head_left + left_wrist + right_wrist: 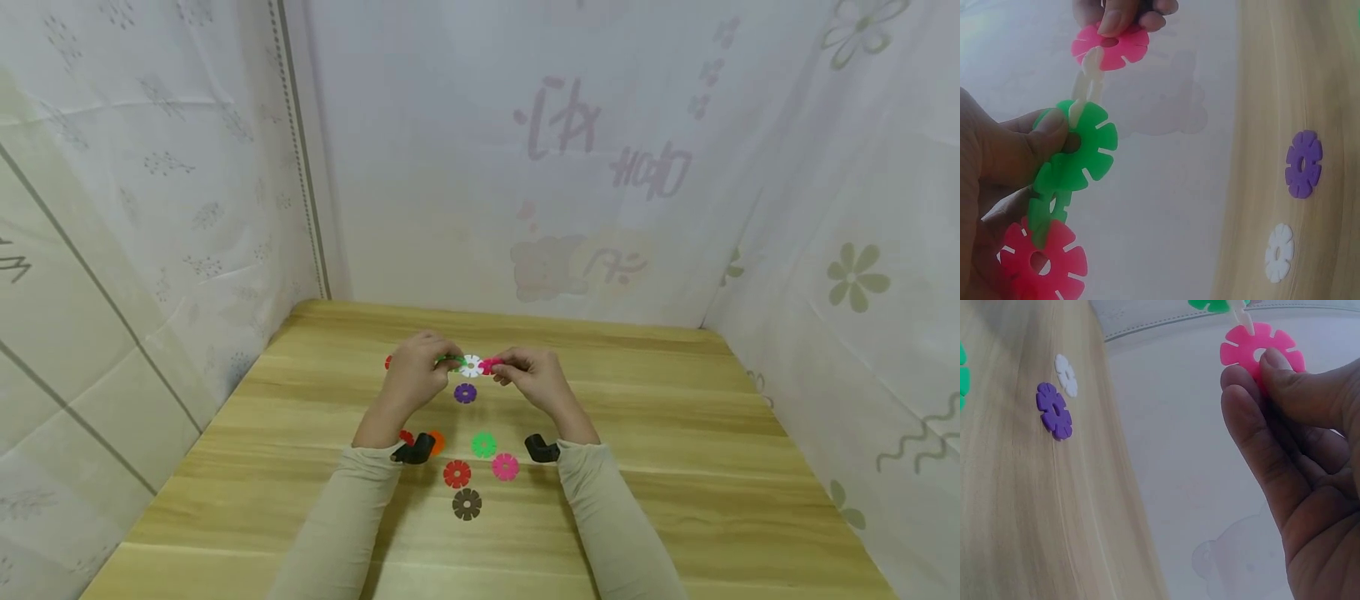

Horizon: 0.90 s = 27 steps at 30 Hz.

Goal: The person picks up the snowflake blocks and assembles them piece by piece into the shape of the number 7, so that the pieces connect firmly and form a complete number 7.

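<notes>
Several slotted plastic flower discs are joined in a chain held up between both hands. My left hand [420,372] pinches a green disc [1096,150] of the chain between thumb and fingers. A second green disc [1049,209] and a pinkish-red disc [1063,253] hang on one side of it. On the other side a white disc [1088,84], seen nearly edge-on, links it to a pink disc [1282,350]. My right hand [538,382] pinches that pink disc at its rim, thumb on its face.
On the wooden table [637,517] lie a purple disc [465,393], a white disc [1065,375], a green disc [483,445], a pink disc [506,467], a red disc [457,474] and a brown disc [467,504]. An orange disc [438,442] lies partly behind the left wrist's black camera mount.
</notes>
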Tool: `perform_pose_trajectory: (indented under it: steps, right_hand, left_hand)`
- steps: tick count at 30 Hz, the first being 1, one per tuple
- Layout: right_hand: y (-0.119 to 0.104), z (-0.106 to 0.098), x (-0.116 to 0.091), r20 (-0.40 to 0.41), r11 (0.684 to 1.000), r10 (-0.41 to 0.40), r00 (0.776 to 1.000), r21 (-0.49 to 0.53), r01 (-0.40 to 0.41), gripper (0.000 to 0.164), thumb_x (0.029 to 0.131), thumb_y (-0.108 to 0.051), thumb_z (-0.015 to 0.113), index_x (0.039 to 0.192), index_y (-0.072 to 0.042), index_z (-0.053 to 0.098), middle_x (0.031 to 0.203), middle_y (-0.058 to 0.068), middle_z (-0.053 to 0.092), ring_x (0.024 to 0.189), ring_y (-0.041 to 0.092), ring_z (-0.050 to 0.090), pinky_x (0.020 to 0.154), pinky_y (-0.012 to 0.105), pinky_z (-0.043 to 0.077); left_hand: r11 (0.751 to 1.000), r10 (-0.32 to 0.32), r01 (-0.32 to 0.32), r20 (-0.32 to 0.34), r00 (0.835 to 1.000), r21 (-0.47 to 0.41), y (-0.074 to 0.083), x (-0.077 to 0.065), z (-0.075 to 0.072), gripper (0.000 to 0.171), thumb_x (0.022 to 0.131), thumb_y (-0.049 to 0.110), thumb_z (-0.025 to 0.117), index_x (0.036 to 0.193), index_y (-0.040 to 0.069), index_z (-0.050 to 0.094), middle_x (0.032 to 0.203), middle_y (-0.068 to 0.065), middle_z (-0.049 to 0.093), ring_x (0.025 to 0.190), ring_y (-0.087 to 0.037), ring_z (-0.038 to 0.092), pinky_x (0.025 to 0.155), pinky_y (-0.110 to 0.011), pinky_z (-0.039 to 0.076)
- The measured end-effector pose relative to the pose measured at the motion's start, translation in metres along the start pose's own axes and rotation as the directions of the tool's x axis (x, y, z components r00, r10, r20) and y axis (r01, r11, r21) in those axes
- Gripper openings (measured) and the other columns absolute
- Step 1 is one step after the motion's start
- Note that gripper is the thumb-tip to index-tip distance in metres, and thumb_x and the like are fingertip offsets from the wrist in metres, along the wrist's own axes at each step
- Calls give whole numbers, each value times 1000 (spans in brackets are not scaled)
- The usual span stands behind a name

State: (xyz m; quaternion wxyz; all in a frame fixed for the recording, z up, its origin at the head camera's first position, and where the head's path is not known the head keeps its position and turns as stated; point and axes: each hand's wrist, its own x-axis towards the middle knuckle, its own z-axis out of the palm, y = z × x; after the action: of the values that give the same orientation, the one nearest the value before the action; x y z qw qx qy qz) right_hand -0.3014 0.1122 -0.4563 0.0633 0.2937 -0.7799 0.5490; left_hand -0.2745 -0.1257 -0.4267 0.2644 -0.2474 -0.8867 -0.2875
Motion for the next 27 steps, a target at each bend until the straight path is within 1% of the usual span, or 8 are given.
perform_pose_trajectory:
  steps: [4, 8, 12, 15, 17, 21, 24, 27]
  right_hand:
    - [-1, 3, -1, -30, 1000, -4, 1000, -27, 3, 9, 95, -13, 70, 96, -12, 79, 86, 11, 75, 75, 24, 73, 68, 40, 61]
    - [-1, 7, -2, -48, 999, -21, 999, -28, 20, 9, 96, -11, 69, 95, -10, 78, 84, 9, 75, 74, 29, 72, 69, 44, 61]
    - [1, 10, -6, -53, 998, -27, 998, -53, 24, 8, 95, -10, 70, 95, -11, 78, 83, 4, 75, 72, 24, 72, 67, 36, 61]
    - [2, 11, -8, -64, 997, -28, 998, -70, 24, 8, 95, -10, 70, 94, -12, 77, 82, 2, 75, 71, 22, 72, 64, 29, 60]
    - [2, 11, -9, -71, 997, -32, 997, -68, 27, 8, 95, -10, 70, 94, -13, 77, 82, 3, 75, 71, 22, 72, 64, 28, 60]
    - [0, 11, -7, -93, 998, -39, 995, -56, 34, 8, 96, -11, 70, 95, -12, 77, 84, 6, 75, 72, 24, 72, 64, 29, 60]
    - [-4, 9, -5, -119, 998, -43, 992, -53, 37, 7, 95, -12, 71, 95, -13, 78, 84, 9, 75, 72, 24, 72, 64, 29, 60]
    - [-5, 11, -4, -137, 997, -50, 989, -62, 42, 8, 95, -10, 70, 94, -12, 78, 83, 8, 75, 71, 23, 72, 65, 29, 59]
  left_hand:
    - [1000, -21, 21, -12, 1000, -7, 1, -1, 1, 9, 85, 5, 79, 88, 13, 79, 88, 1, 73, 85, -18, 65, 71, -34, 55]
    - [998, -55, 54, -36, 998, -22, 4, -3, 0, 11, 84, 3, 80, 85, 13, 79, 85, 1, 71, 82, -18, 64, 68, -34, 54]
    - [994, -99, 97, -33, 995, -45, 5, -7, 2, 14, 83, 1, 79, 84, 14, 79, 84, 3, 68, 79, -16, 62, 64, -31, 53]
    - [992, -113, 111, -27, 993, -55, 6, -10, 3, 14, 84, 1, 79, 84, 14, 79, 84, 4, 67, 78, -15, 61, 63, -30, 52]
    - [993, -106, 104, -40, 994, -52, 7, -10, 4, 13, 84, 1, 79, 84, 14, 79, 82, 4, 67, 77, -15, 61, 62, -30, 51]
    - [998, -66, 63, -92, 994, -31, 9, -6, 3, 13, 82, 0, 80, 82, 13, 79, 79, 2, 68, 75, -16, 61, 59, -30, 51]
    - [999, -33, 31, -130, 991, -15, 10, 0, 2, 13, 80, -1, 81, 80, 12, 79, 77, 1, 69, 74, -17, 62, 59, -31, 51]
    - [1000, -20, 16, -154, 988, -23, 10, 0, 2, 13, 79, -3, 81, 79, 10, 79, 76, 0, 70, 73, -19, 63, 60, -32, 51]
